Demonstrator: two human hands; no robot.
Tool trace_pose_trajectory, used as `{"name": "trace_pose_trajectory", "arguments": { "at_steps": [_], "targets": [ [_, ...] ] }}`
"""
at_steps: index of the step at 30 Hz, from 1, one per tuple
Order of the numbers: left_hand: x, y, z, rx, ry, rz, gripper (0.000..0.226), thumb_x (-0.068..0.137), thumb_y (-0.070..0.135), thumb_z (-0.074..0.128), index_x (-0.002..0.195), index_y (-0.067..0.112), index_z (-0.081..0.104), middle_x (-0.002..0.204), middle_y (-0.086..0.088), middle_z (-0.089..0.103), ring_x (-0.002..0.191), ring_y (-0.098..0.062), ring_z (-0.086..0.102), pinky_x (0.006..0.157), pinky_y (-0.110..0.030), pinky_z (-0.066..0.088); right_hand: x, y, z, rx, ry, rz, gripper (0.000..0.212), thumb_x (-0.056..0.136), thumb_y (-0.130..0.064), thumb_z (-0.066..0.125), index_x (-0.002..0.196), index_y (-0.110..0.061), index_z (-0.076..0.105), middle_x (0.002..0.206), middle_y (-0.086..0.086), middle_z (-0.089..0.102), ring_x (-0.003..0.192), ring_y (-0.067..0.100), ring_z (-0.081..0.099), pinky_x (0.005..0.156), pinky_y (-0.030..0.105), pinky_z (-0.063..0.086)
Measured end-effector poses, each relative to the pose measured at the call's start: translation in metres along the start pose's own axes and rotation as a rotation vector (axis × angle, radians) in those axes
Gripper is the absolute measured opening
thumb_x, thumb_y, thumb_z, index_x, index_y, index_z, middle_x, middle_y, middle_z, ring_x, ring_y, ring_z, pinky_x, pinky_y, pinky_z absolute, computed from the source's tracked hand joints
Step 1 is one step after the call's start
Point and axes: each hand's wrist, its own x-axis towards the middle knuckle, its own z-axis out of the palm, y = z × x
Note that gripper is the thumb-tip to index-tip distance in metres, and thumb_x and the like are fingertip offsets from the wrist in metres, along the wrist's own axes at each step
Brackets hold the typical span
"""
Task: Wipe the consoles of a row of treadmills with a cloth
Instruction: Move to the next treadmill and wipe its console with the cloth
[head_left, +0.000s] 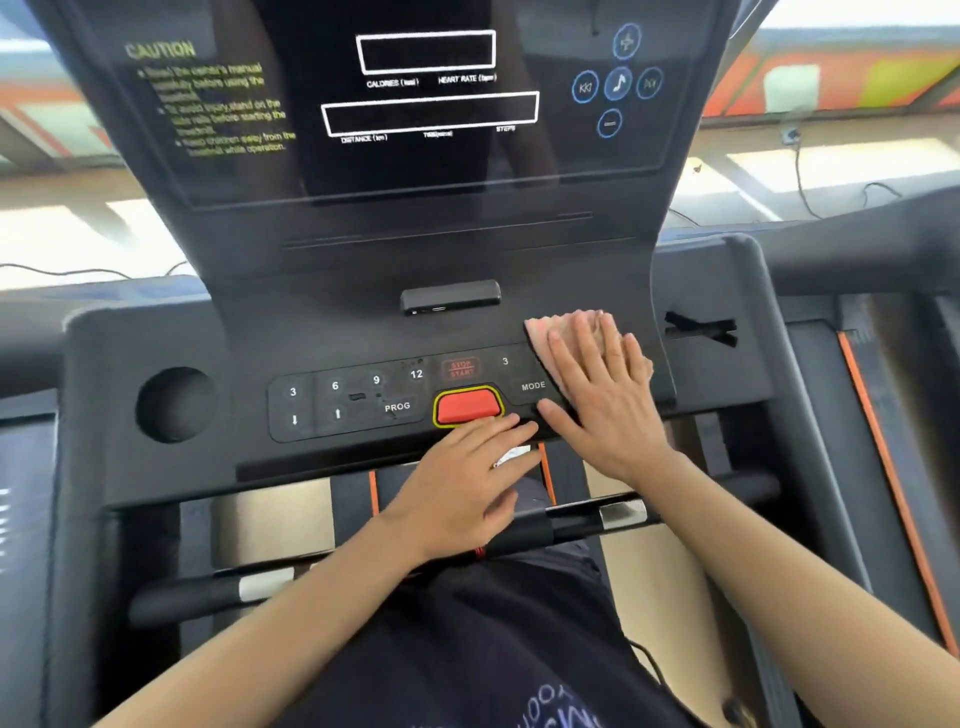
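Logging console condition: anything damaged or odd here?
Yes: crossed black tape strips on the black treadmill console, right of the pink cloth under the right hand; looks like a makeshift patch.

Gym: treadmill console (363, 332) with speed buttons, red stop key (467, 407), handrails.

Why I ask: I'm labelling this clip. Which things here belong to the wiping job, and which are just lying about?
Job: pink cloth; right hand pressing it flat; console; left hand at its front edge.
Lying about: small black box above the buttons; black tape cross.
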Motion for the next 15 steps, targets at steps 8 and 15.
{"name": "trace_pose_trajectory", "arguments": {
  "at_steps": [8,15],
  "targets": [
    [-0.065,-0.021,-0.033,0.100,0.297,-0.344,0.038,0.085,0.024,0.070,0.123,0.017,0.074,0.139,-0.001,0.065,0.131,-0.026,0.059,0.105,-0.043,0.047,0.003,-0.049,0.006,0.037,0.056,-0.053,0.082,0.097,-0.070,0.032,0.163,-0.026,0.012,0.171,0.011,0.006,0.158,0.035,0.001,0.124,0.057,0.012],
    [-0.131,-0.054,-0.051,0.265,0.397,-0.944,0.071,0.078,0.046,0.066,0.140,0.012,0.058,0.150,-0.013,0.051,0.136,-0.038,0.048,0.107,-0.051,0.041,0.006,-0.096,0.011,0.116,0.121,-0.111,0.089,0.094,-0.068,0.038,0.163,-0.017,0.015,0.171,0.009,0.012,0.158,0.032,0.004,0.124,0.056,0.013]
  ]
}}
